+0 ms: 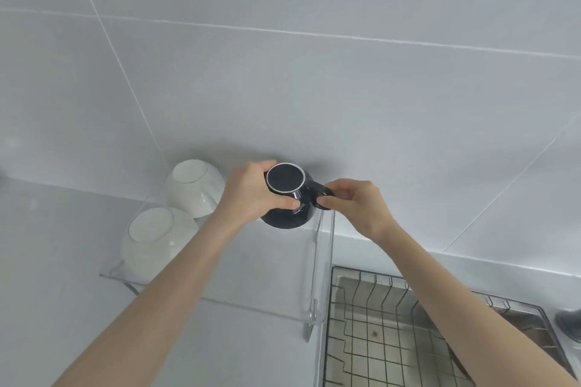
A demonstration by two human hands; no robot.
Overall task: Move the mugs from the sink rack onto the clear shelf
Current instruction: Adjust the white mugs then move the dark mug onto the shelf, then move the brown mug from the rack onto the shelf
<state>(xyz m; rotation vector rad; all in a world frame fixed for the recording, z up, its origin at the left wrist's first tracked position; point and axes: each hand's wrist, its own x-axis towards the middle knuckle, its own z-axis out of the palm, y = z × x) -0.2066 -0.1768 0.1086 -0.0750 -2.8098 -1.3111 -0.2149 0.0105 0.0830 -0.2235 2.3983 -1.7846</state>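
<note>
A black mug (287,198) is upside down at the back right of the clear shelf (251,286), its unglazed base ring facing up. My left hand (251,192) wraps around its body from the left. My right hand (355,204) pinches its handle from the right. Whether the mug rests on the shelf or hangs just above it I cannot tell. The black wire sink rack (371,324) lies lower right over the sink; the part in view holds no mugs.
Two white bowls (196,187) (154,239) sit upside down on the left half of the shelf. A grey tiled wall stands close behind. A dark object (569,320) shows at the right edge beside the rack.
</note>
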